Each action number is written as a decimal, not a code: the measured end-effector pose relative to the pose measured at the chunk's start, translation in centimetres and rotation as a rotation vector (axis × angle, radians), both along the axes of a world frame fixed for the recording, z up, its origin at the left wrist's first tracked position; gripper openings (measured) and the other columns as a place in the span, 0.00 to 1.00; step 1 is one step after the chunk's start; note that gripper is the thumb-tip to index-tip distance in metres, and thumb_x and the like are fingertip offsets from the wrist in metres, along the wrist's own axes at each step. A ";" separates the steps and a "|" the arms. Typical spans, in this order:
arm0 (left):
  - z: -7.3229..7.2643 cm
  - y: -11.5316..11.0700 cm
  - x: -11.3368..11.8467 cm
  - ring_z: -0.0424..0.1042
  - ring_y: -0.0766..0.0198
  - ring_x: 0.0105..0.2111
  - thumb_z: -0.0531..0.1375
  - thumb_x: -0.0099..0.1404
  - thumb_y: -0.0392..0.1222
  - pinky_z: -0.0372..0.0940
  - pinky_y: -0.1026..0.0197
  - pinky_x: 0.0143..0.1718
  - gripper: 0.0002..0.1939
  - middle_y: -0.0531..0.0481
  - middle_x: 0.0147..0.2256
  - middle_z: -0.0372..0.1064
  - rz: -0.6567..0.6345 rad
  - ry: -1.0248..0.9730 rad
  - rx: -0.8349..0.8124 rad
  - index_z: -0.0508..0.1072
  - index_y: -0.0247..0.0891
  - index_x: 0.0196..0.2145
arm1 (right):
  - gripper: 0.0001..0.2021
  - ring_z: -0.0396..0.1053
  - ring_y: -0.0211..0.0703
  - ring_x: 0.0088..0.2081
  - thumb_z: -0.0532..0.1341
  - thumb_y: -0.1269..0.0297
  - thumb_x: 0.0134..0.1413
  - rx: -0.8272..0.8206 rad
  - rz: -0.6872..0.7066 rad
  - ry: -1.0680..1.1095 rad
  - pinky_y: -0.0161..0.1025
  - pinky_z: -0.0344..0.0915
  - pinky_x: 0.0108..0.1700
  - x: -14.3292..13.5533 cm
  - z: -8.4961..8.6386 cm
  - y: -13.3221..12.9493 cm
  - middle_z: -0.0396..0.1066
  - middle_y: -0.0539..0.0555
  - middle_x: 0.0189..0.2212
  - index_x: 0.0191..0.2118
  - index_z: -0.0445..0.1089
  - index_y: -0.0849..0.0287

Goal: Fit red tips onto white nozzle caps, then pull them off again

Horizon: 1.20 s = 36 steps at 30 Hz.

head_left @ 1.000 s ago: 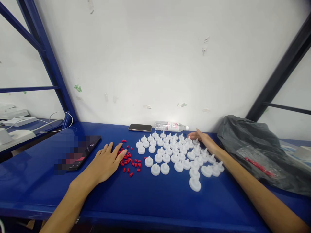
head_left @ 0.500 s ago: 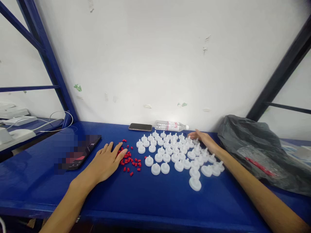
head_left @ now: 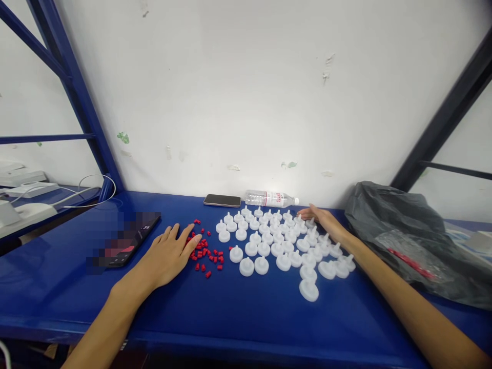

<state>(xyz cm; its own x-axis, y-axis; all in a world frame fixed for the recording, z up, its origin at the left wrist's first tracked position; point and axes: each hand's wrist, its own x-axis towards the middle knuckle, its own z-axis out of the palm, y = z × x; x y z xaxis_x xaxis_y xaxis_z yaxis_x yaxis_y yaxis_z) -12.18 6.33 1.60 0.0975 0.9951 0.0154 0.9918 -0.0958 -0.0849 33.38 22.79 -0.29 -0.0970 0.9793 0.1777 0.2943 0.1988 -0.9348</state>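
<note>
My left hand (head_left: 167, 254) lies flat on the table, fingers stretched out and apart, at the left edge of a scatter of small red caps (head_left: 208, 274). Its fingertips cover part of that scatter. To the right spread several white round plastic lids with narrow spouts (head_left: 283, 262), nearly all spout up. My right hand (head_left: 321, 217) rests on its side at the far right edge of these lids, fingers extended and thumb raised. It holds nothing that I can see; its palm side faces the lids, and some lids sit against it.
A phone with a lit screen (head_left: 134, 238) lies left of my left hand. At the wall are a dark phone (head_left: 222, 200) and a clear plastic bottle (head_left: 269, 198) on its side. A black plastic bag (head_left: 369, 215) with a clear packet (head_left: 409, 253) on it is at right.
</note>
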 end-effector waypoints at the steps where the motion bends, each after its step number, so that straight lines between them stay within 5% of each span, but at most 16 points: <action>1: 0.0 0.0 0.0 0.46 0.35 0.71 0.41 0.75 0.42 0.53 0.34 0.65 0.28 0.41 0.72 0.49 0.001 -0.004 0.001 0.64 0.43 0.68 | 0.31 0.76 0.59 0.47 0.60 0.28 0.51 0.000 0.001 -0.001 0.53 0.64 0.60 0.0 0.0 0.0 0.82 0.58 0.40 0.34 0.82 0.54; 23: 0.5 -0.2 0.4 0.46 0.34 0.71 0.41 0.72 0.46 0.49 0.32 0.66 0.29 0.39 0.70 0.53 0.023 -0.162 0.022 0.70 0.39 0.63 | 0.33 0.77 0.59 0.47 0.59 0.27 0.50 0.005 0.017 -0.015 0.54 0.64 0.60 0.3 -0.3 0.5 0.82 0.58 0.39 0.34 0.81 0.54; 29: 1.9 -0.7 1.2 0.64 0.45 0.63 0.35 0.74 0.49 0.61 0.42 0.61 0.30 0.33 0.63 0.63 0.068 -0.298 0.081 0.64 0.33 0.61 | 0.33 0.77 0.59 0.47 0.59 0.27 0.50 0.006 0.010 -0.016 0.54 0.64 0.60 0.2 -0.2 0.4 0.82 0.59 0.38 0.34 0.81 0.55; 36: 3.2 -1.4 1.7 0.76 0.51 0.49 0.29 0.74 0.56 0.68 0.47 0.52 0.28 0.42 0.44 0.73 0.133 -0.423 0.098 0.63 0.43 0.43 | 0.33 0.77 0.59 0.47 0.57 0.28 0.52 0.013 -0.006 -0.031 0.53 0.64 0.59 0.0 0.0 0.0 0.82 0.59 0.39 0.35 0.81 0.55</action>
<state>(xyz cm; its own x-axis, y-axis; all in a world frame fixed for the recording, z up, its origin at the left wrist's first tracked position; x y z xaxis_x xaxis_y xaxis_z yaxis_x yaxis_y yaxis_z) -10.46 4.89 4.80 -0.0667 0.9904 0.1210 0.9445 0.0235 0.3278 33.38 22.76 -0.25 -0.0971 0.9774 0.1879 0.3243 0.2095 -0.9225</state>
